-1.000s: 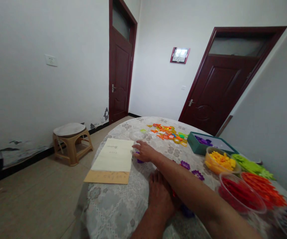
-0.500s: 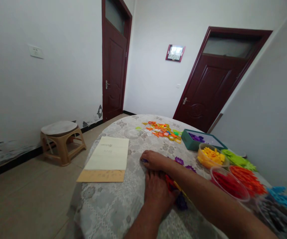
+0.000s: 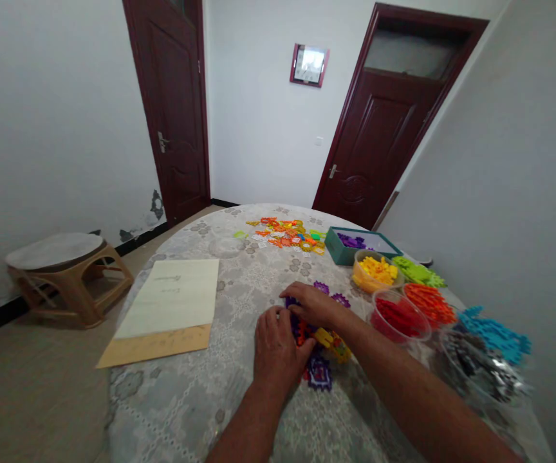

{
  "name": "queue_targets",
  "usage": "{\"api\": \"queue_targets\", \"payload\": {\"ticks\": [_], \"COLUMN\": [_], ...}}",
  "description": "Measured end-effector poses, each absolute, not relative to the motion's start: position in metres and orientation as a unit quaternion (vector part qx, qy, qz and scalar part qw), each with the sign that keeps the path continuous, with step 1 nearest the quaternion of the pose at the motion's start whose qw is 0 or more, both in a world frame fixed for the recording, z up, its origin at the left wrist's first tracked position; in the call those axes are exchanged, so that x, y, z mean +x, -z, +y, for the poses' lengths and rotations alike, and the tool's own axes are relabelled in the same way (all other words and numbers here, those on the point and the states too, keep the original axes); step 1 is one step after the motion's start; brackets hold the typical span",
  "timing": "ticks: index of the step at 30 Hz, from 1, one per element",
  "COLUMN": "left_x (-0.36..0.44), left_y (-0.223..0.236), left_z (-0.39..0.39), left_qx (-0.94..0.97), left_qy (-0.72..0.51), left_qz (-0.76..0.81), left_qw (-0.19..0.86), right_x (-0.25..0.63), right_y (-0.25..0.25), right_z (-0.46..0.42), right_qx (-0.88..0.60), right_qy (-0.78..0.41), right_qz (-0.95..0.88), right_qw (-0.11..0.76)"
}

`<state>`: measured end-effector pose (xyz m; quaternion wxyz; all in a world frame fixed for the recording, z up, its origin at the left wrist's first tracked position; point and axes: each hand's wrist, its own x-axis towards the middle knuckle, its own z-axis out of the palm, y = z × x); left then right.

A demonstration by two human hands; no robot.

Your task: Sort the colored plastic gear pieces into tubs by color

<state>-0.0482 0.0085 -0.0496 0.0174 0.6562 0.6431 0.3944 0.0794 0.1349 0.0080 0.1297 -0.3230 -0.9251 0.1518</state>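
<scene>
On the patterned tablecloth lies a cluster of joined plastic building pieces (image 3: 319, 373) in purple, orange-red and yellow, with toothed edges. My left hand (image 3: 278, 344) grips the near left side of it, fingers bent and thumb across the pieces. From the right, my right hand (image 3: 311, 303) reaches over the cluster, its fingers closed on a purple toothed piece (image 3: 291, 302) at the far left of it. The hands hide much of the cluster. Just beyond my right wrist lie loose purple pieces (image 3: 340, 299).
Several tubs stand to the right, including a yellow-piece tub (image 3: 377, 275), a red-piece tub (image 3: 398, 318) and a grey-piece tub (image 3: 481, 366). Behind them is a green box (image 3: 340, 254). Mixed pieces (image 3: 287, 235) lie at the back, a paper pad (image 3: 172, 299) at left.
My right hand has drawn back from the bare cloth to the cluster, bringing the purple piece against it. My left hand has shifted onto the cluster's left side. The view has turned right and down.
</scene>
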Motion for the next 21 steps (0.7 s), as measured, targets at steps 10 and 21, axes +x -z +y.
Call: {"api": "queue_targets", "payload": {"ticks": [10,21], "left_x": [-0.052,-0.061], "left_y": [0.045,0.039], "left_z": [0.01,0.02], "left_qx": [0.71,0.75], "left_qy": [-0.317,-0.332], "left_qz": [0.627,0.571], "left_qw": [0.039,0.041], "right_x": [0.158,0.202], "right_y": [-0.016,0.024], "right_z": [0.078,0.028], "right_qx": [-0.413,-0.501], "right_qy": [-0.154,-0.144], "right_qz": [-0.843,-0.802], "right_qw": [0.308,0.291]}}
